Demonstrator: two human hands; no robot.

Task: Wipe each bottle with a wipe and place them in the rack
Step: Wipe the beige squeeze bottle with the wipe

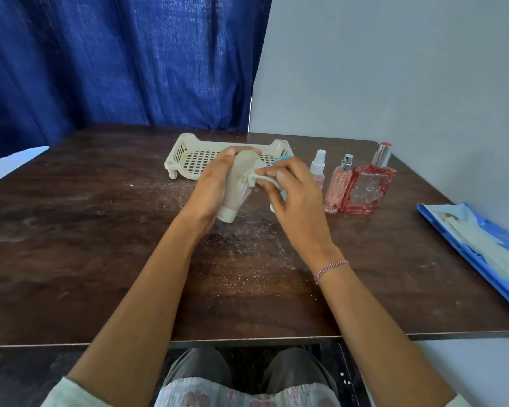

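Dark wooden table point(100, 245), surface dusty and scuffed. Cream plastic rack point(194, 160) sits at the far middle of the table; no bottles visible in the part of it that shows.

All other places given from the rack. Blue wipes pack point(476, 248): far to its right, at the table's right edge, lying flat. Square red glass bottle point(368, 189): right of the rack, upright on the table. Slim pink spray bottle point(340, 183): just left of the red one, nearer the rack. Small clear spray bottle point(318, 168): next toward the rack. Teal-capped bottle point(282, 161): by the rack's right front corner, mostly hidden behind the right hand.

Left hand point(209, 189): grip wrapped around a beige tube bottle point(237, 183), held tilted, cap down, in front of the rack, above the table. Right hand point(294, 195): fingers pinching a white wipe point(253, 179) against the tube's side.
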